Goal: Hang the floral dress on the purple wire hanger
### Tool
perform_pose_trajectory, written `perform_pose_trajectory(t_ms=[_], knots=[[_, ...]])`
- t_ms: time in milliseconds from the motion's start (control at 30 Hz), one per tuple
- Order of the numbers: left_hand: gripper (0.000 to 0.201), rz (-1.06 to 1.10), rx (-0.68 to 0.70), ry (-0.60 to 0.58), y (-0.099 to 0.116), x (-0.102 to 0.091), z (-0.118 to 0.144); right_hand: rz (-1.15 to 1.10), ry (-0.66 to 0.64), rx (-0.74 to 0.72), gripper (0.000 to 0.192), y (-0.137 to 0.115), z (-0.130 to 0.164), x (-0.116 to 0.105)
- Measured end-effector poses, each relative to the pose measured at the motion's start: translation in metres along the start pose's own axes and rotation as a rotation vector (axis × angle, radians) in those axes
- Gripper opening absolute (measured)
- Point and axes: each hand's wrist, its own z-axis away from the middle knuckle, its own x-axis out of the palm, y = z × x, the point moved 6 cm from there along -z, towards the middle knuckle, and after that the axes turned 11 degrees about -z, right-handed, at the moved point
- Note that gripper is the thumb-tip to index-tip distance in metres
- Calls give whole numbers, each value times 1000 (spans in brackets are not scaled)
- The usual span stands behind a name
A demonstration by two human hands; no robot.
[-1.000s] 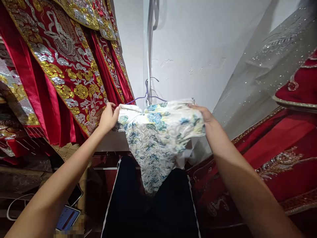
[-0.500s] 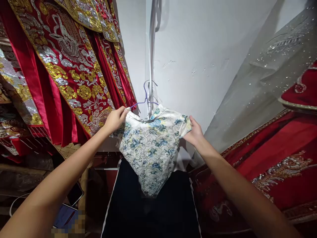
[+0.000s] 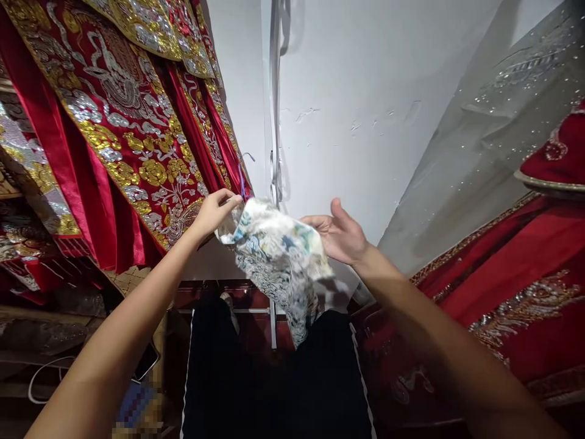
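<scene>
A small white garment with blue and green flower print (image 3: 278,259) hangs in front of me on a thin purple wire hanger (image 3: 241,177). My left hand (image 3: 214,210) pinches its left shoulder by the hanger. My right hand (image 3: 340,235) is open, palm turned toward the cloth, its fingertips touching or just beside the garment's right edge. The garment is turned sideways and bunched, its lower end hanging down over my dark trousers (image 3: 256,378).
Red robes with gold and silver embroidery (image 3: 119,116) hang close on the left. A sheer sequinned fabric (image 3: 479,122) and more red embroidered cloth (image 3: 516,274) fill the right. A white wall (image 3: 347,85) is ahead. A phone and a white cable (image 3: 41,381) lie low left.
The garment has swung round from facing me flat to edge-on and bunched. My right hand has let go of its right sleeve and opened. My left hand keeps its hold.
</scene>
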Motion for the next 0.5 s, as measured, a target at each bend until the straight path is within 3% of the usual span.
perform_pose_trajectory(t_ms=[67, 133, 233, 300, 400, 500], knots=[[37, 69, 69, -94, 10, 12, 13, -162, -116, 141, 85, 18, 4, 13], [36, 79, 110, -123, 22, 20, 29, -245, -146, 201, 70, 34, 5, 16], [35, 34, 200, -177, 48, 31, 52, -90, -125, 128, 41, 54, -4, 6], [33, -5, 311, -248, 70, 38, 66, 141, -142, 39, 35, 69, -9, -5], [30, -16, 448, -305, 95, 46, 81, 502, -164, -98, 52, 91, -9, -19], [33, 75, 477, -239, 107, 49, 85, 728, -172, -254, 95, 104, 0, -19]])
